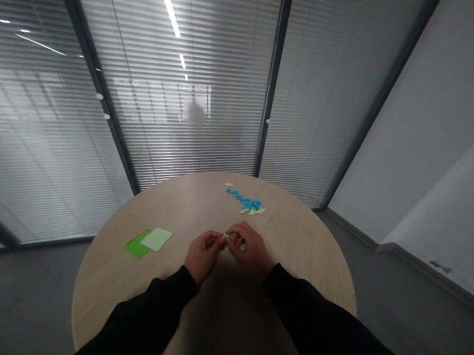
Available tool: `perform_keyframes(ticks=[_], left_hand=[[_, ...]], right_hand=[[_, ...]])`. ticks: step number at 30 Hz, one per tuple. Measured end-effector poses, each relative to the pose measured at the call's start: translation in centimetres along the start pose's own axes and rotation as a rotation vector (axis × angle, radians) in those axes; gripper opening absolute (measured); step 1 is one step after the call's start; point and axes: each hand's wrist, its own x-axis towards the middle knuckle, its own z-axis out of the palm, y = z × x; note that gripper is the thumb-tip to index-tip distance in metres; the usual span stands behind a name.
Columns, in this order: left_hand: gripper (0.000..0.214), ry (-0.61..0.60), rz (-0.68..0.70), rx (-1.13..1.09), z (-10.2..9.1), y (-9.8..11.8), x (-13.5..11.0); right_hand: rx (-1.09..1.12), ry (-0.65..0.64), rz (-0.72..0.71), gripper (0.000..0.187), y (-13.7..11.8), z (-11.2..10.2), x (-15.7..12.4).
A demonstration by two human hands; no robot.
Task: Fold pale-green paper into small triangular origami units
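Note:
My left hand [203, 252] and my right hand [248, 246] meet over the middle of a round wooden table [108, 290]. Both hands are closed in a pinch on a small pale green folded paper piece [226, 235] held between their fingertips. Black sleeves cover both forearms. Beyond the hands, toward the far edge, lies a row of small folded paper pieces [246, 201], mostly blue with a few pale green ones at the near end. One pale folded star [229, 185] lies at its far end.
A small stack of square paper sheets [148, 241], pale green over bright green with an orange edge showing, lies at the left of the table. Glass walls with blinds stand behind the table. Grey floor surrounds it.

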Motion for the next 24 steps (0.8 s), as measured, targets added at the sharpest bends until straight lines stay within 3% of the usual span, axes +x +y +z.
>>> perform_keyframes(ticks=[5,16,24], left_hand=[[0.029,-0.002,0.016,0.006,-0.02,-0.02,0.04],[0.03,0.015,-0.021,-0.045,-0.03,0.35,-0.09],[0.027,0.039,-0.02,0.067,-0.02,0.47,-0.13]], right_hand=[[-0.002,0.036,0.053,0.022,0.4,0.15,-0.12],[-0.191,-0.035,-0.077,0.017,-0.12,-0.54,-0.09],[0.019,0.0,0.094,0.013,-0.02,-0.2,0.1]])
